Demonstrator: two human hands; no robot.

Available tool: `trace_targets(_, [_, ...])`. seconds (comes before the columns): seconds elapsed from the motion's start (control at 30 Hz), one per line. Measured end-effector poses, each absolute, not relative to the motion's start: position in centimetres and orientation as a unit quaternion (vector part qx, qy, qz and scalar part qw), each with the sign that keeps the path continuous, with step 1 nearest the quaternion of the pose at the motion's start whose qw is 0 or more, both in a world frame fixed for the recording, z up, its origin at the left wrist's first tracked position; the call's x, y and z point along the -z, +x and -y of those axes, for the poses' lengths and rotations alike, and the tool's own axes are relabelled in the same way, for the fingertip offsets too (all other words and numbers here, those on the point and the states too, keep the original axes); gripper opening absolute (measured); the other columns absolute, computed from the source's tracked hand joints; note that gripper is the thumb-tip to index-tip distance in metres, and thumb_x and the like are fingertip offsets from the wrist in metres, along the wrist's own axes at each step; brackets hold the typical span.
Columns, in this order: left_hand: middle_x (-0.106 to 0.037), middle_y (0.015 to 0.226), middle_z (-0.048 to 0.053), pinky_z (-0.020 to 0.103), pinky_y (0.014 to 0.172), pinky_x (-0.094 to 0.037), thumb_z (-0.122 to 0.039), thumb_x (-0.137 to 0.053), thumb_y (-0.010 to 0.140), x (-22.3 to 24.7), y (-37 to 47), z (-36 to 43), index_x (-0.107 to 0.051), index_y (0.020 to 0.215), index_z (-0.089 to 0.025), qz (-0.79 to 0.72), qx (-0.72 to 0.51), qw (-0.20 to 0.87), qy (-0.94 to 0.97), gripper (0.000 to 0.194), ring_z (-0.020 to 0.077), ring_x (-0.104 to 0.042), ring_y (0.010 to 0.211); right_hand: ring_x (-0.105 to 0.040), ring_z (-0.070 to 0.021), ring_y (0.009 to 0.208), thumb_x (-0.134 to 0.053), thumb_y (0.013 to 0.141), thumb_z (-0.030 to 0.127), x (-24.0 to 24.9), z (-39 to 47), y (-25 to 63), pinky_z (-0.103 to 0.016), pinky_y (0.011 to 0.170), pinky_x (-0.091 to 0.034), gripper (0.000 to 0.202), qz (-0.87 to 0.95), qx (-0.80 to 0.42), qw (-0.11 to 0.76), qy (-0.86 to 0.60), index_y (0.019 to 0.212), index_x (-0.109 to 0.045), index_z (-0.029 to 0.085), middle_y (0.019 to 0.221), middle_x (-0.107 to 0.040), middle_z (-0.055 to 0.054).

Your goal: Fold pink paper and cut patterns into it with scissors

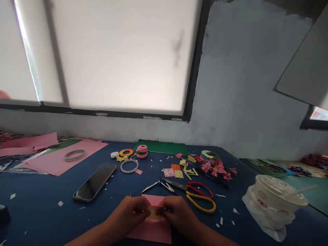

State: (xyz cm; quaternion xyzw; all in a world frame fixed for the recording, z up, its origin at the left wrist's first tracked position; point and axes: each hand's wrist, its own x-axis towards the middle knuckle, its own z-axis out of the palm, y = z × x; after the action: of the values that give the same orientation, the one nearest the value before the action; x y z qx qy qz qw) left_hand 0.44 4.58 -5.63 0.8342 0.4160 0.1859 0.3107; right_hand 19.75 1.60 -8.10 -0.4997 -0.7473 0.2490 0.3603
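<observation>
Near the front edge of the blue table, my left hand [132, 212] and my right hand [176, 212] pinch the two ends of a small yellowish paper piece [154, 213] between thumbs and fingers. Beneath it lies a pink paper sheet [153, 233], partly covered by the hands. Just beyond the hands are a blue-and-silver compass-like tool [159, 182] and scissors [201, 196] with red and yellow handles, blades pointing left.
A phone [95, 182] lies to the left, near a tape ring [129, 166] and pink sheets [61, 155]. Folded paper pieces [216, 167] are heaped behind the scissors. A lidded cup [278, 194] in a plastic bag stands at the right. Paper scraps dot the table [46, 201].
</observation>
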Motion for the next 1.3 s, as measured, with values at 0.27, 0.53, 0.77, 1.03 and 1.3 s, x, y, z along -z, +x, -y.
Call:
trace_targets(0.27, [-0.065,0.067,0.003,0.021,0.060,-0.042,-0.028,-0.051,0.077,5.3,0.5,-4.7,-0.067,0.073,-0.013,-0.397,-0.237,0.368,0.807,0.021,0.0132,-0.057,0.063,-0.063,-0.0171,0.077,-0.056,0.078,0.018,7.5,-1.7,20.2,-0.023,0.069,-0.043,0.017,0.751,-0.269,0.377,-0.470,0.084,-0.071,0.020,0.084,-0.070,-0.004])
trace_targets(0.53, [-0.059,0.067,0.001,0.024,0.060,-0.044,-0.031,-0.044,0.082,4.2,-0.5,-4.8,-0.060,0.084,-0.016,-0.419,-0.287,0.371,0.778,0.022,0.0136,-0.054,0.063,-0.060,-0.0201,0.080,-0.051,0.079,0.025,6.2,-2.1,22.2,-0.028,0.068,-0.043,0.020,0.730,-0.242,0.331,-0.546,0.088,-0.068,0.019,0.088,-0.067,-0.005])
trace_targets(0.77, [-0.064,0.079,0.005,0.022,0.061,-0.045,-0.013,-0.045,0.077,5.1,-0.6,-4.9,-0.065,0.083,-0.018,-0.330,-0.319,0.298,0.837,0.022,0.0139,-0.059,0.071,-0.054,-0.0215,0.100,-0.046,0.083,0.045,5.4,-1.2,21.2,-0.032,0.086,-0.039,0.035,0.710,-0.265,0.397,-0.518,0.099,-0.065,0.019,0.105,-0.062,-0.008])
trace_targets(1.03, [-0.069,0.086,0.008,0.022,0.065,-0.049,-0.013,-0.045,0.080,5.5,-0.3,-4.0,-0.067,0.087,-0.016,-0.204,-0.356,0.255,0.876,0.023,0.0142,-0.063,0.075,-0.058,-0.0130,0.067,-0.051,0.083,0.036,5.7,0.5,18.8,-0.021,0.061,-0.039,0.030,0.735,-0.314,0.391,-0.456,0.073,-0.069,0.015,0.070,-0.067,-0.002])
trace_targets(1.3, [-0.067,0.071,0.002,0.022,0.062,-0.047,-0.021,-0.055,0.075,5.1,0.6,-3.1,-0.067,0.080,-0.016,-0.280,-0.305,0.271,0.869,0.014,0.0116,-0.058,0.063,-0.057,-0.0130,0.064,-0.050,0.084,0.037,6.4,0.7,19.4,-0.023,0.059,-0.040,0.026,0.803,-0.196,0.354,-0.438,0.086,-0.068,0.018,0.075,-0.068,-0.003])
